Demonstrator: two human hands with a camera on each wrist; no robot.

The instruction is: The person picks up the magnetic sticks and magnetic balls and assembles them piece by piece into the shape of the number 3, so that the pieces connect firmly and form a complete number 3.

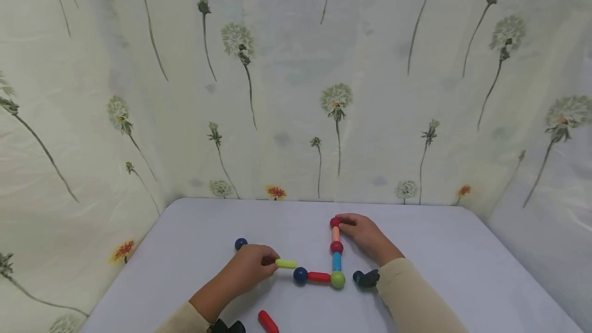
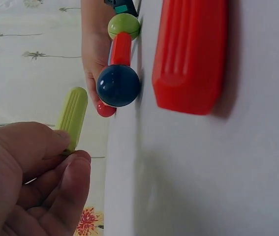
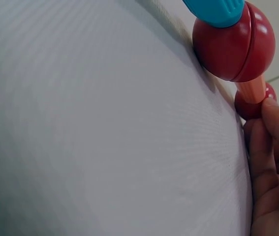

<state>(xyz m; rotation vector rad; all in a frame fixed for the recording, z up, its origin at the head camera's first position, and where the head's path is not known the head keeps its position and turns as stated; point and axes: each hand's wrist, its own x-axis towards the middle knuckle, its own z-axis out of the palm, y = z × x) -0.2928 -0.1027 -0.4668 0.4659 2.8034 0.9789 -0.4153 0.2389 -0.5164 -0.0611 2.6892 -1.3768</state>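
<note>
My left hand (image 1: pixel 247 269) pinches one end of a yellow-green ribbed rod (image 1: pixel 287 263) between thumb and fingers. Its free end points toward a dark blue ball (image 1: pixel 300 276), and in the left wrist view the rod stands apart from that ball. From the blue ball an L-shaped chain runs right: a red rod (image 1: pixel 319 277), then a green ball (image 1: pixel 337 279) at the corner. Away from me follow a light blue rod (image 1: pixel 336 261), a red ball (image 1: pixel 336 247), a peach rod (image 1: pixel 335 234) and a far red ball (image 1: pixel 335 223). My right hand (image 1: pixel 365 235) grips that far ball.
A loose dark blue ball (image 1: pixel 240 243) sits just beyond my left hand. Near the front of the white table (image 1: pixel 416 235) lies a loose red rod (image 1: pixel 268 321), large in the left wrist view. Dandelion-patterned cloth (image 1: pixel 287 91) hangs behind the table.
</note>
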